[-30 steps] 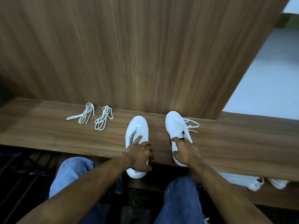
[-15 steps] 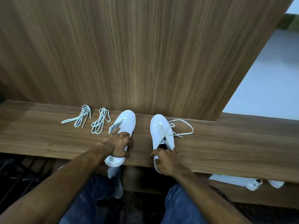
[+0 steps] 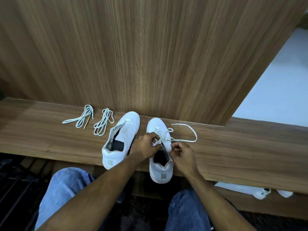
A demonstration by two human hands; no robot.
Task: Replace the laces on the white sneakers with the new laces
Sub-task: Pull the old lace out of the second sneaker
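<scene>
Two white sneakers stand on a wooden ledge, toes toward the wood panel. The left sneaker leans on its side, its lace loosened. Over the right sneaker both hands work at the old lace, whose loose end loops out to the right. My left hand pinches the lace at the eyelets. At the shoe's right edge my right hand pinches the lace with curled fingers. Two bundles of new laces lie left of the shoes.
A tall wood panel rises right behind the ledge. Below the ledge at the right, other white shoes sit on a lower shelf. My knees in blue jeans are under the ledge's front edge.
My left hand left the left sneaker and moved onto the right sneaker's lace. My right hand moved up from the heel to the lace. The left sneaker now leans over.
</scene>
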